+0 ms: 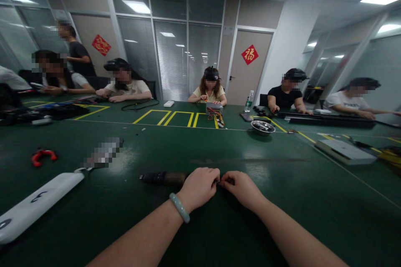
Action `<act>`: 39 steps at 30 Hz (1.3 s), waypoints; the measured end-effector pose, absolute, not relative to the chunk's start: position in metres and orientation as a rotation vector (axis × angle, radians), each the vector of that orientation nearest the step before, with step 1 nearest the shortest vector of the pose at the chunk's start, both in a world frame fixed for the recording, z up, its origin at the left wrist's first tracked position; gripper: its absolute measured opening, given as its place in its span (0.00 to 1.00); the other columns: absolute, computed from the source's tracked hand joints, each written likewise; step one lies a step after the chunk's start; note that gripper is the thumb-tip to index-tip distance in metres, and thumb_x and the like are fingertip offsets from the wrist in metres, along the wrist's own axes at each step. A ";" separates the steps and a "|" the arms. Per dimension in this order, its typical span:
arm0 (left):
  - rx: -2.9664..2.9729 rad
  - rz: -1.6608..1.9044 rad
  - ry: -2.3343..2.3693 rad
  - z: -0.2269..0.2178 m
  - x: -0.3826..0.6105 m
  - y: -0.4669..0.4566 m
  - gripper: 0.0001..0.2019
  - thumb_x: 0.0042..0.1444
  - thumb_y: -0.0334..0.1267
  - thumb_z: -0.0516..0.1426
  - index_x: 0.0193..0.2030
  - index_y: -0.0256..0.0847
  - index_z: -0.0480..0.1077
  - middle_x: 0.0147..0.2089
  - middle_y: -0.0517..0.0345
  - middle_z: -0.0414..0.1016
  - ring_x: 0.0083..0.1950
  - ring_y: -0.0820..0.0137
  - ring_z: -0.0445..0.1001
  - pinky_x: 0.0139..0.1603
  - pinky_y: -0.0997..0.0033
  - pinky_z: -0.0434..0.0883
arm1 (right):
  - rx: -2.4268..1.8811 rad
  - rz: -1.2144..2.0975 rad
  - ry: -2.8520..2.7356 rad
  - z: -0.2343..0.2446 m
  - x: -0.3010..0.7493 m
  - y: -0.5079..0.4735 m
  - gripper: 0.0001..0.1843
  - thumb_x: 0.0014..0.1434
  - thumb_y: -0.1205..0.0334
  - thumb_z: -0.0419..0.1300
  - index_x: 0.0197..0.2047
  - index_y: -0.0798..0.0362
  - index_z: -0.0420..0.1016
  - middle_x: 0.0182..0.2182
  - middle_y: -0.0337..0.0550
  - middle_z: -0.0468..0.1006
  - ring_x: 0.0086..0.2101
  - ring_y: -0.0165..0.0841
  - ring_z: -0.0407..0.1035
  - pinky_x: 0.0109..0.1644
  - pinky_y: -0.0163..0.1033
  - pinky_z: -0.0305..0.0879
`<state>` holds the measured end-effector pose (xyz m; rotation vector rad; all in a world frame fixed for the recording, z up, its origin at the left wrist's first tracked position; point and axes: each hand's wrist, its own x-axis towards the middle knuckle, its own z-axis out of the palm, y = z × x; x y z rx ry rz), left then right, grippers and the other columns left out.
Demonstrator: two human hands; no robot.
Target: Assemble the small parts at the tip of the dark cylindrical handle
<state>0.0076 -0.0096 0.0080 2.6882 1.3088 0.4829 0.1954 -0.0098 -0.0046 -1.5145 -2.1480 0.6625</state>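
Observation:
My left hand, with a pale green bangle on its wrist, is closed around the rear of a dark, cylindrical electric screwdriver. The tool lies along the green table with its narrow nose pointing left. My fingers and knuckles hide its back end. Close beside them, my right hand is closed in a pinch, its fingertips almost meeting the left ones. Whatever sits between the right fingertips is too small and hidden to name.
Left of my hands lie a white numbered power bank and red-handled pliers. Ahead stand a metal bowl and a water bottle. A flat grey box lies to the right. Several people work around the table.

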 end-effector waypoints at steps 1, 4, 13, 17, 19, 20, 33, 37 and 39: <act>2.686 0.470 1.316 0.009 0.008 -0.010 0.04 0.56 0.31 0.53 0.38 0.42 0.66 0.38 0.59 0.71 0.42 0.67 0.70 0.41 0.68 0.64 | -1.518 0.661 -2.151 -0.005 0.195 -0.010 0.09 0.57 0.58 0.57 0.36 0.48 0.78 0.32 0.37 0.79 0.32 0.31 0.70 0.34 0.33 0.58; 2.674 0.452 1.341 0.009 0.008 -0.011 0.04 0.56 0.31 0.54 0.38 0.42 0.66 0.38 0.58 0.71 0.42 0.67 0.70 0.42 0.67 0.64 | -1.526 0.664 -2.156 -0.004 0.195 -0.010 0.10 0.58 0.58 0.56 0.36 0.49 0.78 0.32 0.38 0.79 0.33 0.31 0.70 0.34 0.33 0.58; 2.670 0.436 1.338 0.010 0.008 -0.011 0.03 0.58 0.34 0.54 0.39 0.42 0.66 0.39 0.58 0.72 0.43 0.66 0.70 0.43 0.66 0.64 | -1.518 0.658 -2.166 -0.002 0.195 -0.011 0.10 0.58 0.58 0.56 0.36 0.49 0.78 0.32 0.39 0.79 0.33 0.32 0.70 0.35 0.34 0.59; 2.685 0.465 1.329 0.008 0.007 -0.010 0.05 0.56 0.30 0.54 0.39 0.43 0.65 0.38 0.60 0.72 0.42 0.67 0.70 0.43 0.67 0.63 | -1.513 0.647 -2.169 -0.002 0.195 -0.010 0.09 0.58 0.58 0.57 0.35 0.48 0.78 0.31 0.37 0.79 0.32 0.31 0.70 0.35 0.34 0.59; 2.702 0.480 1.321 0.006 0.007 -0.009 0.05 0.56 0.31 0.54 0.39 0.43 0.66 0.38 0.59 0.72 0.42 0.67 0.70 0.43 0.66 0.63 | -1.514 0.648 -2.165 -0.003 0.194 -0.010 0.09 0.58 0.58 0.56 0.35 0.48 0.78 0.31 0.37 0.79 0.32 0.31 0.70 0.35 0.34 0.58; 2.708 0.484 1.318 0.006 0.007 -0.009 0.05 0.56 0.31 0.55 0.39 0.43 0.66 0.38 0.59 0.72 0.42 0.66 0.70 0.43 0.66 0.63 | -1.514 0.653 -2.165 -0.003 0.194 -0.010 0.09 0.58 0.58 0.57 0.35 0.48 0.78 0.31 0.37 0.79 0.31 0.31 0.70 0.35 0.34 0.58; 2.709 0.474 1.297 0.008 0.007 -0.010 0.03 0.60 0.36 0.54 0.40 0.43 0.66 0.39 0.58 0.72 0.43 0.65 0.70 0.43 0.65 0.64 | -1.504 0.709 -2.138 0.000 0.195 -0.011 0.08 0.58 0.59 0.57 0.36 0.47 0.78 0.33 0.36 0.80 0.35 0.32 0.71 0.37 0.34 0.60; 2.709 0.454 1.284 0.010 0.007 -0.010 0.03 0.59 0.33 0.54 0.40 0.43 0.66 0.40 0.59 0.72 0.44 0.66 0.70 0.44 0.65 0.64 | -1.511 0.705 -2.149 -0.002 0.195 -0.010 0.08 0.58 0.59 0.57 0.35 0.48 0.78 0.33 0.37 0.80 0.34 0.32 0.71 0.37 0.34 0.60; 2.695 0.438 1.308 0.011 0.008 -0.011 0.03 0.59 0.32 0.54 0.40 0.42 0.66 0.40 0.58 0.72 0.44 0.66 0.70 0.45 0.65 0.64 | -1.522 0.703 -2.151 -0.003 0.195 -0.009 0.09 0.58 0.59 0.57 0.36 0.48 0.78 0.33 0.38 0.79 0.34 0.32 0.71 0.37 0.34 0.59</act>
